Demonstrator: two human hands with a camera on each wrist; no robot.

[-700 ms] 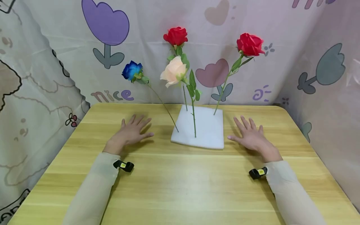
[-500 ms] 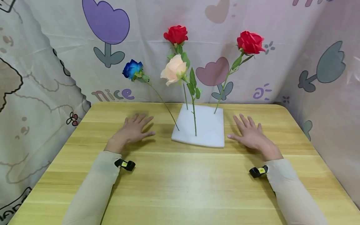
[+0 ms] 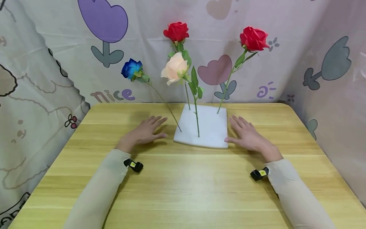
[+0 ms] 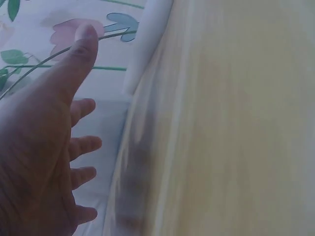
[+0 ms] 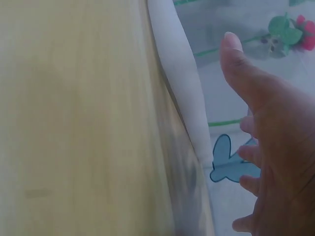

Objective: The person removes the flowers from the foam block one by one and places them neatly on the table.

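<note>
A white foam slab [image 3: 211, 127] lies on the table with several artificial roses standing in it. Leaning left from its left side is a blue rose [image 3: 132, 69]; a peach rose [image 3: 175, 69] rises from the front. Behind that stands one red rose [image 3: 176, 31], and another red rose [image 3: 254, 38] tilts right from the back right. My left hand [image 3: 145, 132], fingers spread and holding nothing, hovers left of the slab. On the other side my right hand [image 3: 246, 135] is spread too, its thumb tip right at the slab's right edge. Both wrist views show extended fingers.
The wooden table [image 3: 183, 190] reaches back to a printed cloth backdrop [image 3: 154, 19], which also hangs at both sides. Small black wrist cameras [image 3: 133, 165] are strapped over both sleeves.
Both hands have moved inward toward the foam slab, the left one to the right and the right one to the left. The roses keep their places in the slab.
</note>
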